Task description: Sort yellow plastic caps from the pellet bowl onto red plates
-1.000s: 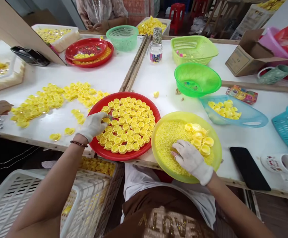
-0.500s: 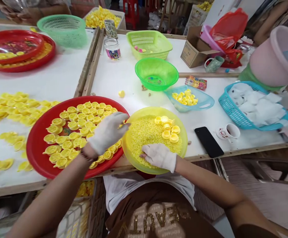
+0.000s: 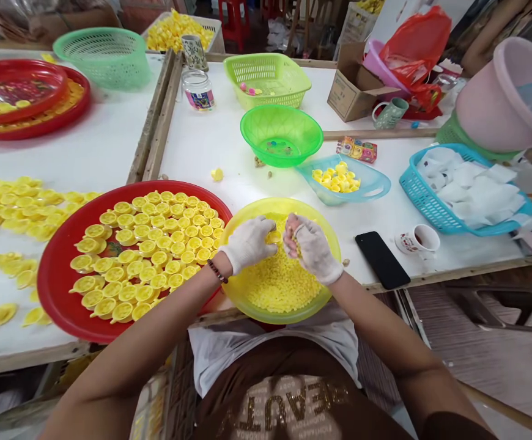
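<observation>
My left hand (image 3: 251, 243), in a white fingerless-tipped glove, is over the yellow bowl (image 3: 229, 287), its fingers curved round a small yellow cup (image 3: 274, 234). Close by on the right, my gloved right hand (image 3: 310, 249) is closed, with bare fingertips pinched together and small yellow beads (image 3: 298, 249) showing at them. Loose yellow beads (image 3: 284, 290) fill much of the bowl beneath both hands. Beside it on the left, a red tray (image 3: 57, 293) holds many small yellow round pieces with handles (image 3: 147, 247). My right hand partly hides the bowl's far side.
Loose yellow pieces (image 3: 18, 205) lie on the table at left. Beyond the bowl are a green bowl (image 3: 280, 137) and a blue scoop-shaped tray (image 3: 371, 183) with yellow cups. At right are a phone (image 3: 382, 260), a mug (image 3: 417, 240) and a blue basket (image 3: 465, 211).
My left hand has moved right from over the red tray to above the bowl. My right hand has lifted out of the beads and moved up and right, near the left hand.
</observation>
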A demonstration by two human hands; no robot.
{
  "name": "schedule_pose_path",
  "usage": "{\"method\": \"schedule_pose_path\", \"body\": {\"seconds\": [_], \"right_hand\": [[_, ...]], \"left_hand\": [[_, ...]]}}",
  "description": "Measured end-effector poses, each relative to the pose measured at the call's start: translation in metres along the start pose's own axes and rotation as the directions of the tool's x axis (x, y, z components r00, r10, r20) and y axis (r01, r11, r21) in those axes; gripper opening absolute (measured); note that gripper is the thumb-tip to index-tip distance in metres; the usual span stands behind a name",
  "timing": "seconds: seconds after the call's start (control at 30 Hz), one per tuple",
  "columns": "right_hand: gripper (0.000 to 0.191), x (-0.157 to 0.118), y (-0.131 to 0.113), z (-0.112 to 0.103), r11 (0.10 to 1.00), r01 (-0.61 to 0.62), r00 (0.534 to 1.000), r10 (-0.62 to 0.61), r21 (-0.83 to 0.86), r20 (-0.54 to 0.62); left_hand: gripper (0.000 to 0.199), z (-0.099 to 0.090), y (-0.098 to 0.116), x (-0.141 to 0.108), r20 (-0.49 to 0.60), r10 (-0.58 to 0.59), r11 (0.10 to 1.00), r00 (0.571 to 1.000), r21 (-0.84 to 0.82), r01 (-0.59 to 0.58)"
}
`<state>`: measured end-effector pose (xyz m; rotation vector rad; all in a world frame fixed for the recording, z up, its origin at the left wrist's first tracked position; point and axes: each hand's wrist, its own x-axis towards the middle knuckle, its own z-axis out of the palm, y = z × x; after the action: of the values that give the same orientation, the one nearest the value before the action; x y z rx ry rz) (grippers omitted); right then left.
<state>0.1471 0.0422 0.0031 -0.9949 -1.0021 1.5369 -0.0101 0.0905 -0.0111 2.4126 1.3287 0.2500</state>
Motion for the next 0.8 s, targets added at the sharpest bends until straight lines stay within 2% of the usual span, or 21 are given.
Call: {"method": "schedule_pose_path", "body": {"seconds": [0.07, 0.17, 0.27, 0.37, 0.47, 0.57, 0.63, 0.67, 0.73, 0.8], "right_hand": [[0.044, 0.018, -0.002, 0.008, 0.996, 0.079, 0.995, -0.075, 0.051, -0.066], [0.047, 0.043, 0.005, 0.019, 0.981, 0.190, 0.975, -0.183, 0.039, -0.126], [0.047, 0.055, 0.011, 0.022, 0.975, 0.223, 0.963, -0.223, -0.017, -0.154], [0.045, 0.051, 0.008, 0.017, 0.979, 0.205, 0.958, -0.202, -0.007, -0.203], [0.044, 0.030, 0.000, 0.008, 0.987, 0.159, 0.966, -0.155, 0.001, -0.208], [0.040, -0.002, -0.002, -0.004, 0.987, 0.104, 0.986, -0.118, -0.120, -0.120], [0.038, -0.024, 0.000, -0.013, 0.950, 0.064, 0.998, -0.069, -0.305, -0.006], [0.037, -0.034, 0.002, -0.016, 0.903, 0.066, 0.997, -0.042, -0.425, 0.066], [0.034, -0.048, 0.004, -0.019, 0.749, 0.156, 0.977, -0.021, -0.644, 0.212], [0.027, -0.054, 0.005, -0.019, 0.587, 0.265, 0.958, -0.068, -0.765, 0.279]], "left_hand": [[0.025, 0.000, 0.000, -0.010, 0.000, 0.013, 1.000, 1.000, 0.002, -0.013], [0.025, 0.002, 0.003, -0.015, -0.006, 0.009, 1.000, 1.000, -0.007, -0.009], [0.035, 0.001, 0.003, -0.019, 0.002, -0.011, 1.000, 1.000, -0.003, 0.011], [0.044, -0.004, 0.001, -0.027, -0.022, -0.001, 1.000, 1.000, 0.008, 0.001], [0.044, -0.005, 0.001, -0.032, -0.069, -0.004, 0.999, 0.998, 0.050, 0.008], [0.045, -0.001, 0.006, -0.027, -0.091, -0.001, 0.997, 0.996, 0.072, 0.008], [0.038, 0.003, 0.010, -0.021, -0.074, -0.003, 0.998, 0.997, 0.055, 0.007], [0.032, 0.006, 0.011, -0.019, -0.064, -0.005, 0.999, 0.998, 0.039, 0.008], [0.023, 0.009, 0.012, -0.017, -0.066, -0.002, 1.000, 0.998, -0.006, 0.002], [0.020, 0.010, 0.012, -0.021, -0.105, 0.019, 0.998, 0.994, -0.056, -0.025]]}}
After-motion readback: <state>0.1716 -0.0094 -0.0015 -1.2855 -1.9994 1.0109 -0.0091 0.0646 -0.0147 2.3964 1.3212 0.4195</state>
